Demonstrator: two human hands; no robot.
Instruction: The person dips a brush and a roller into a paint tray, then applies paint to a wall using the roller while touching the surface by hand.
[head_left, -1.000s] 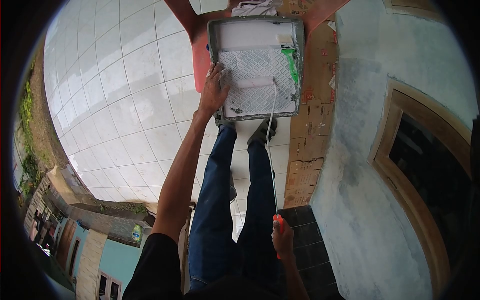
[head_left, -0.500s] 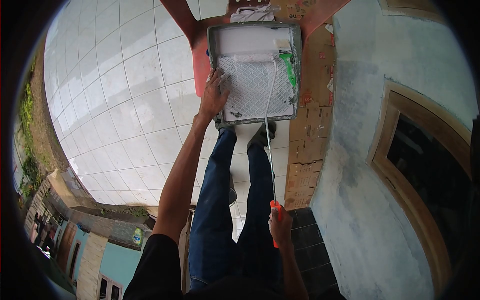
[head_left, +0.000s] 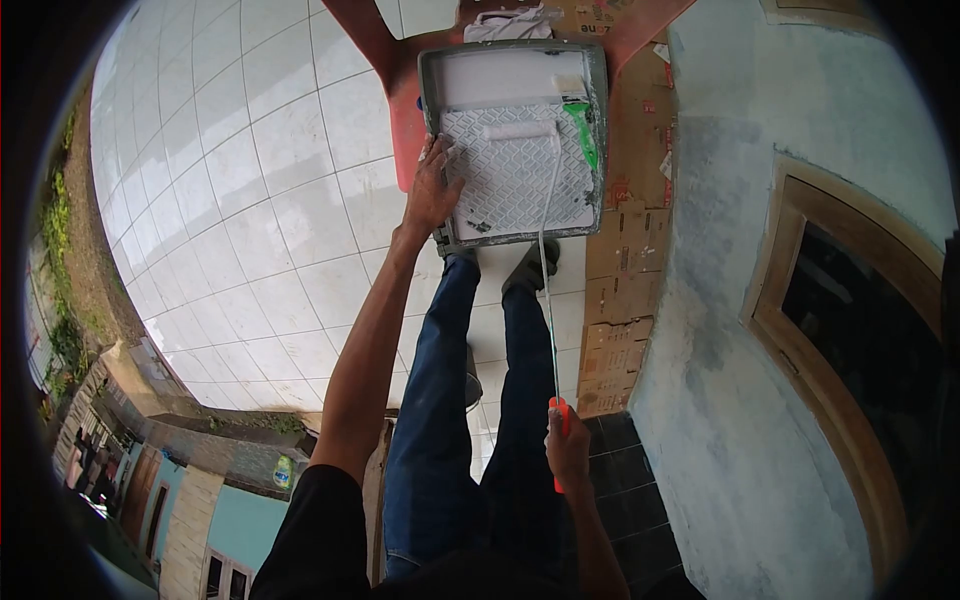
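My right hand (head_left: 568,450) is closed round the orange handle of a long-rod paint roller. Its white roller head (head_left: 521,131) lies on the ridged slope of a grey paint tray (head_left: 429,85), below the pale paint in the tray's deep end. My left hand (head_left: 433,190) rests on the tray's left edge; its fingers reach over the rim, and the thumb is apart from them. A green-handled brush (head_left: 582,135) lies inside the tray at the right, its pale bristles toward the paint.
The tray sits on a red plastic chair (head_left: 405,130) with a cloth (head_left: 508,25) behind it. Cardboard (head_left: 622,270) covers the floor along the painted wall (head_left: 700,300). A wooden window frame (head_left: 775,290) is at the right. A bucket (head_left: 473,385) stands behind my legs.
The roller head has moved down the slope, away from the paint pool and slightly right. My right hand remains on the handle, and my left hand stays at the tray edge.
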